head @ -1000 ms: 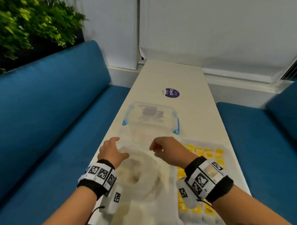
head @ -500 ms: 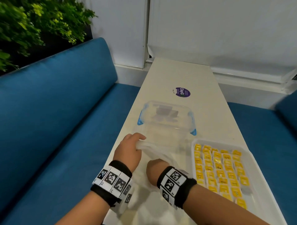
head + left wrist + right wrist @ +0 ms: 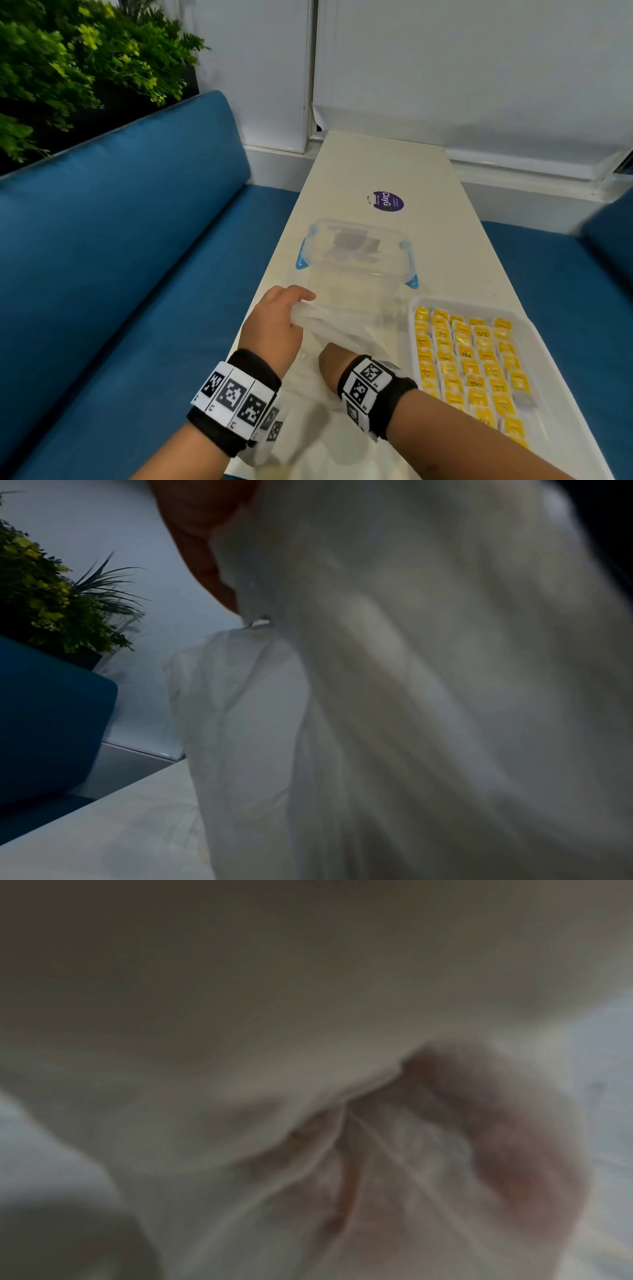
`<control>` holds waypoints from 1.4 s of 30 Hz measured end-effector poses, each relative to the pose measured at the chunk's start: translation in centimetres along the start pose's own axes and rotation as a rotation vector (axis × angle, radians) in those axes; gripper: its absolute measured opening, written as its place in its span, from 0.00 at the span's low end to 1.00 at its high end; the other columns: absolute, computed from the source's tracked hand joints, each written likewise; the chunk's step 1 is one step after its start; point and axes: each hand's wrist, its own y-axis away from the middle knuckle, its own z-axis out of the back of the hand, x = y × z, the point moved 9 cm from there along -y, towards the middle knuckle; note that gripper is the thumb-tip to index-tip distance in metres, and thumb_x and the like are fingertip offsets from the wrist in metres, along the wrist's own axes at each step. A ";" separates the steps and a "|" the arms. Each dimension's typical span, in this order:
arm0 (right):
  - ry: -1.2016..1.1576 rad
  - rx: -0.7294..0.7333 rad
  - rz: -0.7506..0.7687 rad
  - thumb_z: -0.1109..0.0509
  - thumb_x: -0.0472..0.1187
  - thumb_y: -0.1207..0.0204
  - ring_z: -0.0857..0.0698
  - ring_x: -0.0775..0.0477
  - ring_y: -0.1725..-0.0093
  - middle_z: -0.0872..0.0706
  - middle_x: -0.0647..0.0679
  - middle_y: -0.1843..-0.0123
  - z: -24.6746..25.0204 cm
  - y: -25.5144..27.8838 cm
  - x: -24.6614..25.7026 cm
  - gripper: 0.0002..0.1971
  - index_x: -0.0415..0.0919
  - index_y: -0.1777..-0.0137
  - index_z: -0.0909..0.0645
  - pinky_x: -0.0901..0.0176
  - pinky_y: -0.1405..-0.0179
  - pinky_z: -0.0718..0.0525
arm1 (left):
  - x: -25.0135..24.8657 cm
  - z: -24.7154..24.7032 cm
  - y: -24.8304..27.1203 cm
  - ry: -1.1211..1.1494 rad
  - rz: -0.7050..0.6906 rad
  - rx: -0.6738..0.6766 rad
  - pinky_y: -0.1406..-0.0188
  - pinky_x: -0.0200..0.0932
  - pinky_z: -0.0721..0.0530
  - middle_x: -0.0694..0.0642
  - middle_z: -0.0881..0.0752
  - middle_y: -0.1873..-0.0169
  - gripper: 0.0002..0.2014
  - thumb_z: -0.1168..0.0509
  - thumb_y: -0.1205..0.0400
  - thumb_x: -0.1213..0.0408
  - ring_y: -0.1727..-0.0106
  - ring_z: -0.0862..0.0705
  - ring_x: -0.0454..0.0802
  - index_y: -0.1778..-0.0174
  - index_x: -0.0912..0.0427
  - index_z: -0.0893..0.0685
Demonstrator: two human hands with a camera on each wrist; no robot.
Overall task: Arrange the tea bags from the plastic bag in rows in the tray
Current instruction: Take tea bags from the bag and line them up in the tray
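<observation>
A translucent white plastic bag (image 3: 346, 330) lies crumpled on the white table, left of the tray. My left hand (image 3: 299, 303) grips the bag's far edge; in the left wrist view its finger (image 3: 205, 550) lies against the film of the bag (image 3: 428, 696). My right hand (image 3: 334, 363) reaches under the bag's film, its fingers hidden in the head view. The blurred right wrist view shows curled fingers (image 3: 514, 1150) with folds of the bag (image 3: 240, 1056) gathered between them. The white tray (image 3: 416, 303) holds rows of yellow tea bags (image 3: 469, 370).
A clear lidded container (image 3: 356, 255) with blue clips stands just beyond the bag. A purple sticker (image 3: 388, 201) is farther up the narrow table (image 3: 452, 246). Blue sofa cushions (image 3: 120, 274) flank both sides, with a plant (image 3: 68, 68) at the back left.
My right hand came back from the bag's far edge and went down under the film. My left hand kept its hold on the edge. In the last half second little moved.
</observation>
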 end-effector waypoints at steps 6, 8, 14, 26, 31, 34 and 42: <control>-0.367 -0.005 0.069 0.40 0.36 0.17 0.25 0.41 0.48 0.21 0.33 0.40 5.2 4.4 0.9 0.16 0.29 0.34 0.23 0.53 0.37 0.26 | 1.8 -1.2 -0.5 -0.048 0.083 0.065 0.46 0.45 0.20 0.52 0.22 0.47 0.25 0.48 0.25 0.80 0.48 0.20 0.52 0.41 0.52 0.17; -0.521 -0.144 0.144 0.37 0.35 0.21 0.24 0.42 0.50 0.19 0.37 0.45 7.6 6.5 0.8 0.08 0.34 0.46 0.20 0.54 0.50 0.26 | 3.2 -1.5 -0.8 -0.061 0.140 0.077 0.47 0.45 0.21 0.53 0.22 0.48 0.24 0.48 0.23 0.80 0.50 0.21 0.53 0.41 0.52 0.17; -1.011 -0.357 0.212 0.31 0.24 0.34 0.16 0.41 0.62 0.14 0.42 0.62 10.4 10.3 -2.3 0.09 0.38 0.64 0.16 0.52 0.60 0.16 | 6.6 -4.1 -1.8 -0.114 0.266 0.187 0.54 0.44 0.21 0.58 0.18 0.47 0.21 0.48 0.23 0.77 0.54 0.20 0.54 0.44 0.52 0.18; -1.571 -0.419 0.109 0.33 0.23 0.30 0.18 0.47 0.75 0.18 0.46 0.66 7.8 15.0 -13.6 0.12 0.42 0.58 0.22 0.61 0.79 0.17 | -2.5 -2.8 -2.8 -0.098 0.158 0.077 0.31 0.48 0.33 0.52 0.32 0.27 0.31 0.33 0.27 0.67 0.28 0.33 0.54 0.27 0.49 0.32; -1.501 -0.527 0.071 0.32 0.25 0.30 0.18 0.51 0.75 0.18 0.50 0.66 7.5 17.2 -16.6 0.13 0.46 0.59 0.23 0.62 0.79 0.19 | -9.2 -10.4 -1.2 0.643 0.351 0.311 0.40 0.46 0.26 0.50 0.23 0.40 0.13 0.40 0.17 0.57 0.40 0.23 0.50 0.36 0.47 0.27; -1.254 -0.633 -0.001 0.32 0.32 0.28 0.20 0.53 0.71 0.19 0.49 0.65 7.8 19.0 -17.9 0.09 0.47 0.62 0.25 0.61 0.75 0.19 | -11.2 -15.3 1.1 0.905 0.504 0.444 0.53 0.50 0.20 0.52 0.17 0.50 0.11 0.43 0.16 0.51 0.54 0.17 0.52 0.42 0.49 0.23; -1.201 -0.684 -0.083 0.30 0.33 0.28 0.13 0.52 0.60 0.12 0.48 0.58 3.2 21.3 -21.8 0.08 0.39 0.50 0.15 0.64 0.56 0.14 | -12.8 -21.5 3.8 1.182 0.679 0.517 0.68 0.46 0.12 0.59 0.12 0.69 0.15 0.49 0.13 0.58 0.72 0.12 0.51 0.51 0.61 0.19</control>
